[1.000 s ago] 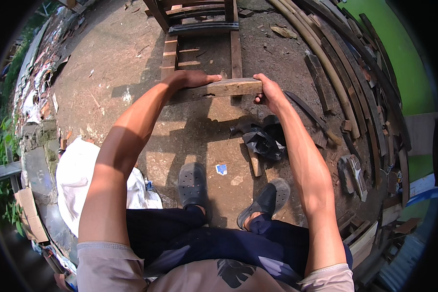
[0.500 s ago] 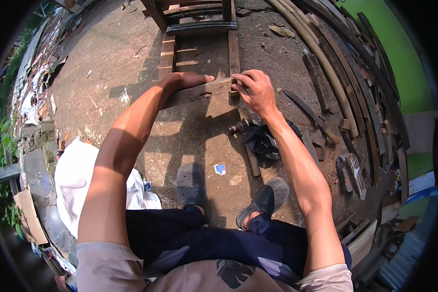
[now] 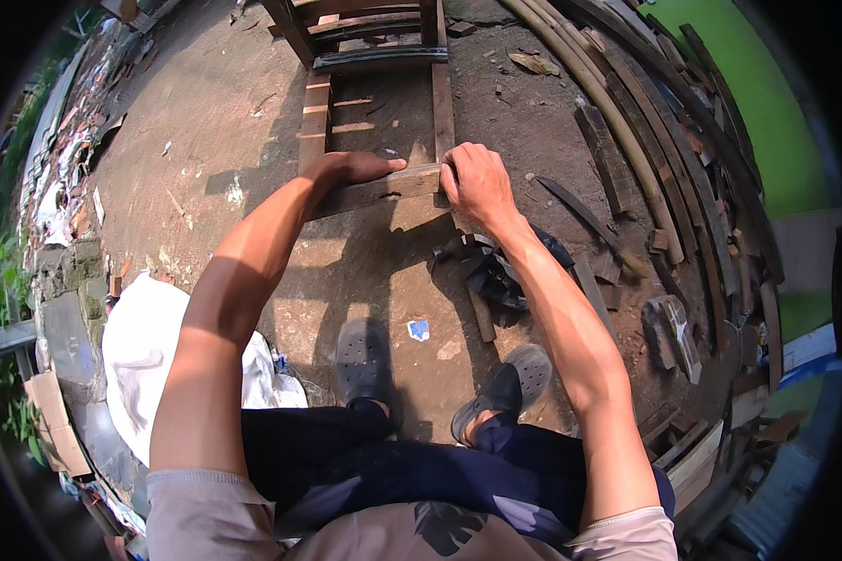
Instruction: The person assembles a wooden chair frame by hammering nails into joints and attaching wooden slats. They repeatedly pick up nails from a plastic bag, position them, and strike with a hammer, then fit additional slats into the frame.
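A short wooden board lies across the near end of a wooden frame whose two long side rails run away from me. My left hand is wrapped over the board's left part, its thumb along the top edge and its fingers hidden behind. At the board's right end, my right hand closes round the corner where the board meets the right rail. Its fingertips are partly hidden. Below my right hand, a hammer with a wooden handle lies beside a crumpled black plastic bag.
A machete lies on the ground to the right. Beyond it, long timber poles are stacked along a green wall. A white sack sits at the left near my leg. Rubble and litter line the left edge.
My right hand has gone from a raised fingertip hold to a closed grip round the board's right corner. My left hand stays on the board. The view has shifted slightly.
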`<state>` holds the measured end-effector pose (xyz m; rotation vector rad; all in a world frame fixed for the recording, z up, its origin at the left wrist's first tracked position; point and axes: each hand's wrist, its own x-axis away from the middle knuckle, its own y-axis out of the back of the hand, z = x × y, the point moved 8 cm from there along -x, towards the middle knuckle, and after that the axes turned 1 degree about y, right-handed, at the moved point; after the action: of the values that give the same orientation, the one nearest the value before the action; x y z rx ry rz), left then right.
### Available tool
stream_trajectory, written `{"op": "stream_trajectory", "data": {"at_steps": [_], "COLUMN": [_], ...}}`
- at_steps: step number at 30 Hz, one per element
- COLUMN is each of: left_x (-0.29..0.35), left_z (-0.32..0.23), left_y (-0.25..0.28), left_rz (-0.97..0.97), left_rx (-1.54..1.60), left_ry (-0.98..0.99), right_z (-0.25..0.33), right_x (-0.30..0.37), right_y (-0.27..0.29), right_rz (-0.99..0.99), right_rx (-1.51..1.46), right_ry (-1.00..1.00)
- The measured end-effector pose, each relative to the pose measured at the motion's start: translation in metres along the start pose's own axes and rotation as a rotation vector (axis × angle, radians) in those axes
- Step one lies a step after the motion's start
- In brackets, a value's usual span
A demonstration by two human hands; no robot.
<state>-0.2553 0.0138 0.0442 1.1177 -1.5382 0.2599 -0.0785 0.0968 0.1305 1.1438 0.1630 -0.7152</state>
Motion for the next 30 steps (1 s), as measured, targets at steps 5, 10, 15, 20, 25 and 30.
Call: {"op": "stream_trajectory", "data": {"at_steps": [5, 10, 15, 20, 25, 30], "left_x": [0.000, -0.038, -0.031, -0.006, 0.000, 0.014], "left_z": [-0.031, -0.065, -0.115, -0.131, -0.036, 0.123], "left_y": [-0.002, -0.003, 0.000, 0.012, 0.065, 0.100], "left_rz": [-0.033, -0.107, -0.186, -0.355, -0.672, -1.086], "left_rx": [-0.078, -0.072, -0.068, -0.106, 0.020, 0.298], "left_ry": [-0.116, -0.241, -0.333, -0.482, -0.330, 0.064], "right_z": [-0.090, -0.122, -0.122, -0.131, -0.122, -0.121], "right_x": [0.029, 0.047, 0.072, 0.086, 0.080, 0.072], "right_y": [-0.001, 0.018, 0.030, 0.033, -0.027, -0.086], "right_rz": [0.128, 0.174, 0.461, 0.197, 0.043, 0.010], "right_rx": [-0.343, -0.410, -0.668, -0.996, -1.083, -1.079], "right_ry": [-0.995, -1.126, -1.368, -1.424, -1.462, -1.385]}}
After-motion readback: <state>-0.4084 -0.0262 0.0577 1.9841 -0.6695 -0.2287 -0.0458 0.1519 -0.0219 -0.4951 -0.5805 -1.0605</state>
